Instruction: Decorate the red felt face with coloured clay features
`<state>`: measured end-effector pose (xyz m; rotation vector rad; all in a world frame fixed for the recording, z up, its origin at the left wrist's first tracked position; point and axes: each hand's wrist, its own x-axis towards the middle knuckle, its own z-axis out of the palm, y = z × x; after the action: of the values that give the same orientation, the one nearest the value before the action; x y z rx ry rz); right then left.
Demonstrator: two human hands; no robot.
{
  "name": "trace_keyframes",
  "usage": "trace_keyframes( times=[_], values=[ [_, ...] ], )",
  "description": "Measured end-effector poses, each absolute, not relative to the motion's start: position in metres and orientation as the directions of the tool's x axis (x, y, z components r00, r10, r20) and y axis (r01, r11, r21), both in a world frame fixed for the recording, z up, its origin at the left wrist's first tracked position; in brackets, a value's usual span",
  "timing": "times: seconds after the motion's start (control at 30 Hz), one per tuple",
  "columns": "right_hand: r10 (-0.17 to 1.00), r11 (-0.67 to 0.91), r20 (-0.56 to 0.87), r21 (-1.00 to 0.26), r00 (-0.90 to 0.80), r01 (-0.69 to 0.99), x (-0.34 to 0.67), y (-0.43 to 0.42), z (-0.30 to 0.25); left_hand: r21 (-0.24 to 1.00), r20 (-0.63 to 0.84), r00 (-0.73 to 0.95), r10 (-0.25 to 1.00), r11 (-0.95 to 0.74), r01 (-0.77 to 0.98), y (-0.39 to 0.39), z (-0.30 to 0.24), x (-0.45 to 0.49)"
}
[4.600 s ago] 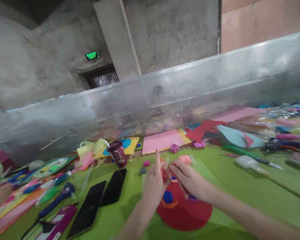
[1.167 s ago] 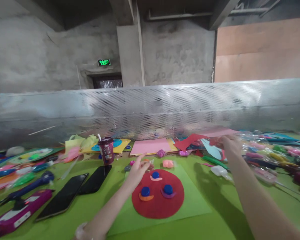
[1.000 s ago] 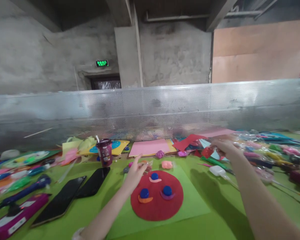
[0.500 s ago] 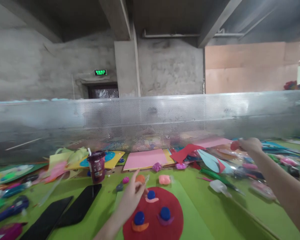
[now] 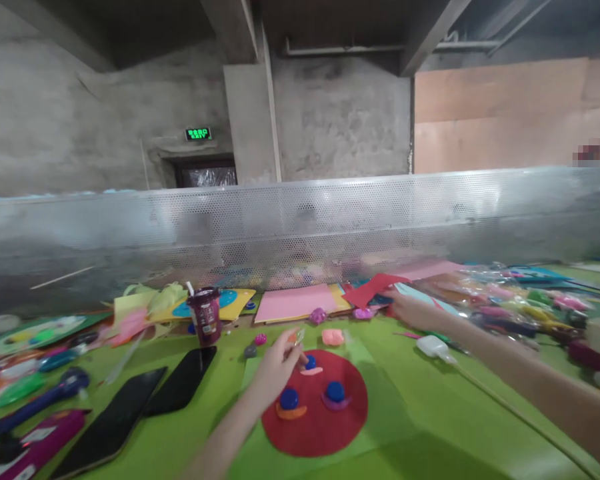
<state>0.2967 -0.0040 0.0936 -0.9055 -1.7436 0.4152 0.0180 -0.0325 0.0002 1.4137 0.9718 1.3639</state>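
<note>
My left hand (image 5: 279, 363) is over the upper left edge of a red paper disc (image 5: 315, 427). Its fingers are bent around a lump of orange clay (image 5: 293, 338), mostly covered by them, with a bit of clear wrapper beside it. On the disc sit three blue balls, one of them (image 5: 335, 391) above a purple clay strip (image 5: 337, 404), the others with orange and pink strips. The disc lies on a light green sheet (image 5: 380, 407). My right hand (image 5: 410, 310) reaches in beside the red paper scrap (image 5: 375, 290); its fingertips are blurred and what they hold is unclear.
Pink clay (image 5: 333, 337) and a magenta ball (image 5: 261, 339) lie beyond the disc. At left are a purple cup (image 5: 205, 317) with a straw and two black phone-like slabs (image 5: 183, 383). A white-headed stick (image 5: 433, 347) lies under my right arm. A perforated metal screen (image 5: 300, 227) closes the back.
My right hand has swept left and lost sight of the reddish round thing that showed at its fingers. My left hand's fingers have curled in by the orange clay. The view has tilted slightly.
</note>
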Motion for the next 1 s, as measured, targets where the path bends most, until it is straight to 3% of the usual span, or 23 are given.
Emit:
trace_keyframes(
  times=[0.1,0.2,0.47,0.83,1.0],
  values=[
    [0.699,0.714,0.622,-0.583,-0.352,0.388,0.240,-0.017,0.077,0.973,0.206,0.146,0.968,-0.186,-0.140,-0.032,0.002,0.015],
    [0.621,0.784,0.635,-0.491,-0.460,0.380,0.184,-0.025,0.069,0.956,0.179,0.210,0.961,-0.119,-0.270,-0.032,0.006,0.011],
    [0.531,0.840,0.744,-0.397,-0.406,0.370,0.131,-0.012,0.033,0.865,0.207,0.169,0.964,-0.099,-0.492,-0.026,0.007,0.001],
    [0.455,0.890,0.724,-0.384,-0.519,0.245,0.143,-0.006,0.022,0.831,0.123,0.173,0.977,-0.006,-0.557,-0.025,0.005,-0.003],
    [0.485,0.874,0.701,-0.414,-0.523,0.255,0.144,-0.007,0.017,0.841,0.110,0.166,0.980,-0.002,-0.542,-0.024,0.005,-0.004]
  ],
)
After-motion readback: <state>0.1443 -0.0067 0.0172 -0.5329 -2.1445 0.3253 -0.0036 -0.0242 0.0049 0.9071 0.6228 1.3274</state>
